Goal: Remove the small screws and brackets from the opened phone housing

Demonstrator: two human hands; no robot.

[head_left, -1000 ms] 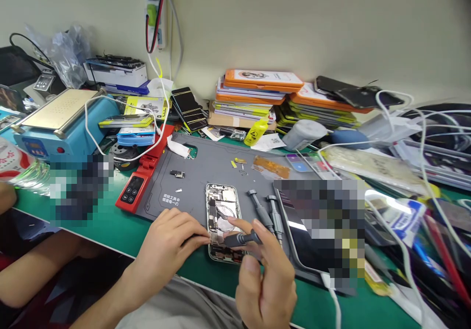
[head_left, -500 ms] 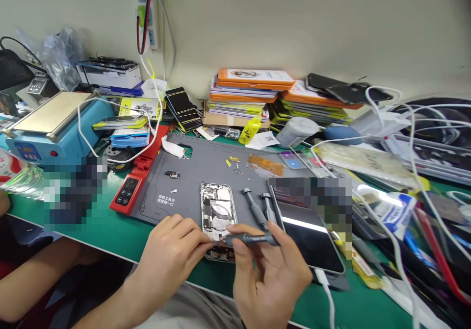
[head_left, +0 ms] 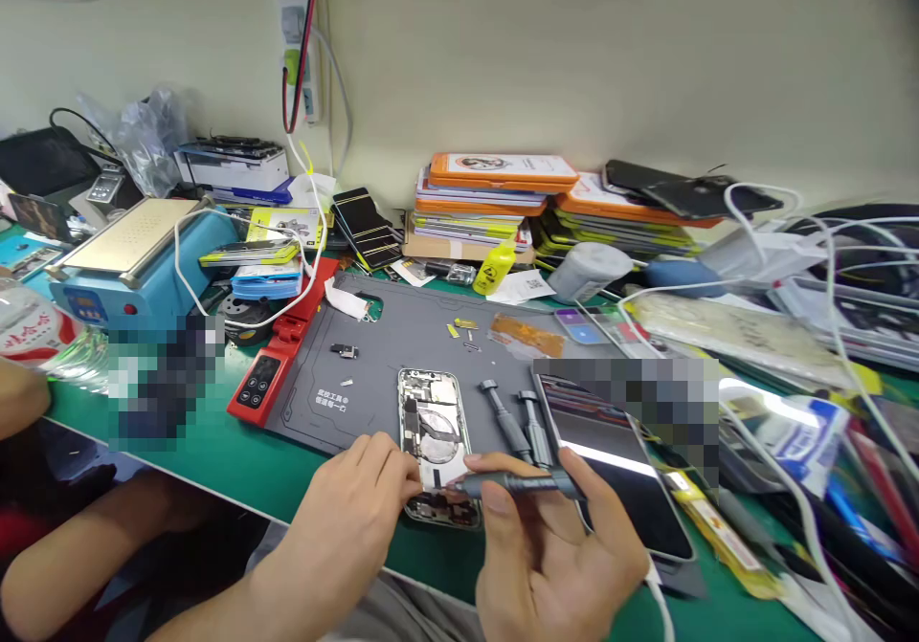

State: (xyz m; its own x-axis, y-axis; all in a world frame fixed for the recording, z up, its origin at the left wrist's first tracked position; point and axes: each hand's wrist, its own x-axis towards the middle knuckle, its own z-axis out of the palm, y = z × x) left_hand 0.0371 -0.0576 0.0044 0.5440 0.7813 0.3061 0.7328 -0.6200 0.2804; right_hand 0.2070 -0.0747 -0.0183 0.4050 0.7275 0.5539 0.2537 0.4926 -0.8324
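An opened phone (head_left: 431, 391) with its inner parts bare lies on the front edge of the grey mat (head_left: 392, 336). My left hand (head_left: 359, 508) is at the phone's lower left, its fingertips pinched together; what is between them is hidden. In my right hand (head_left: 564, 556) a grey screwdriver (head_left: 521, 482) lies nearly level, its tip pointing left over the phone's lower part, close to my left fingertips. Two more grey screwdrivers, one nearer the phone (head_left: 506, 422) and one to its right (head_left: 533, 427), rest on the mat. Small loose parts (head_left: 345, 350) lie at the mat's left.
A larger dark-screened device (head_left: 617, 470) with a white cable sits right of my hands. Behind the mat stand a yellow bottle (head_left: 495, 267) and stacked orange boxes (head_left: 503, 171). A blue machine (head_left: 158, 269) is at left, near another person's arm (head_left: 93, 561). Cables and tools crowd the right.
The camera view has shifted, so the bench appears lower and farther right. Both hands have moved slightly right over the phone; the screwdriver remains in my right hand.
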